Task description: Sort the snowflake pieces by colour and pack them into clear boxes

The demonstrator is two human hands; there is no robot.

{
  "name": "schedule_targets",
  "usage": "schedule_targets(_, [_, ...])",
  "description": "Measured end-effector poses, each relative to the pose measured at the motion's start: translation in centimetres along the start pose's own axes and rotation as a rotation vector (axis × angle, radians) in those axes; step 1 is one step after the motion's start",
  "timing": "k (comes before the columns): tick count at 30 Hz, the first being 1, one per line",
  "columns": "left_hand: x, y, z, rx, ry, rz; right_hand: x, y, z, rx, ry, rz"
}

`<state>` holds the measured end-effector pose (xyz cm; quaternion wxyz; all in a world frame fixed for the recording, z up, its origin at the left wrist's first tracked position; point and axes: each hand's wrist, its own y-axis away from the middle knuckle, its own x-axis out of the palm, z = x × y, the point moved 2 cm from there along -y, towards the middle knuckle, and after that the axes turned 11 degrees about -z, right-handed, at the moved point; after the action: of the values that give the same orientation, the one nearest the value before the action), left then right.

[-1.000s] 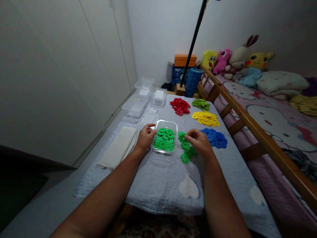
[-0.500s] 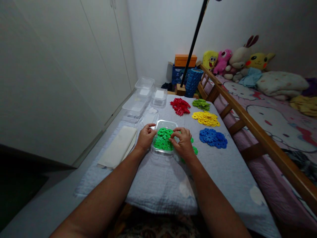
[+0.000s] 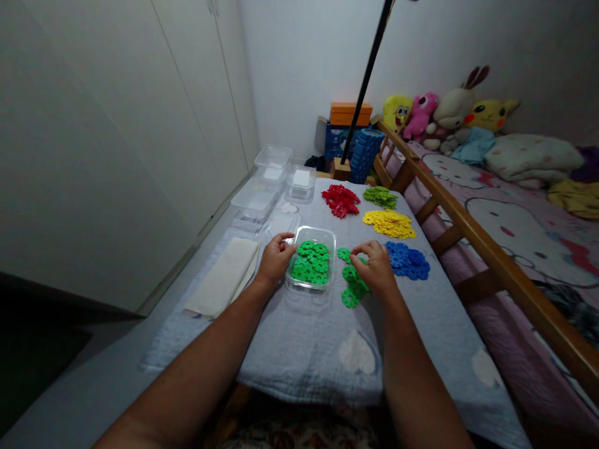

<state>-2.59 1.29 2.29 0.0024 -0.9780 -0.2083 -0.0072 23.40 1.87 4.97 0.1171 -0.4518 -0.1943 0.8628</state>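
Note:
A clear plastic container [image 3: 331,274] stands mid-table with a heap of green snowflake-shaped building discs [image 3: 309,262] inside. My left hand [image 3: 277,259] is at its left wall, thumb and fingers closed on the rim. To the right of the container, several loose green discs [image 3: 350,298] lie on the cloth. My right hand [image 3: 377,268] is low over these discs, its thumb and fingertips drawn together. Whatever its fingertips hold, if anything, is too small to make out. Part of the loose pile is hidden beneath that hand.
Piles of red [image 3: 341,201], light green [image 3: 380,197], yellow [image 3: 389,224] and blue discs [image 3: 407,260] lie right and behind. Other clear containers [image 3: 255,196] and a lid [image 3: 283,219] stand back left. A folded cream cloth [image 3: 223,277] lies left. A wooden bed rail [image 3: 449,215] borders the right.
My right hand has moved right, from above the container to the loose green discs. My left hand and the container have stayed in place.

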Motion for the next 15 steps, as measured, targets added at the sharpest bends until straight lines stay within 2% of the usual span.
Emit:
schedule_targets(6, [0.00, -0.06, 0.16, -0.009, 0.003, -0.002, -0.16, 0.75, -0.79, -0.025, 0.221, 0.282])
schedule_targets(11, [-0.05, -0.14, 0.26, -0.005, 0.001, -0.009, -0.15, 0.99, -0.44, -0.052, 0.250, 0.351])
schedule_targets(15, [-0.03, -0.12, 0.24, -0.012, 0.009, -0.005, -0.09, 0.98, -0.51, -0.063, 0.239, 0.343])
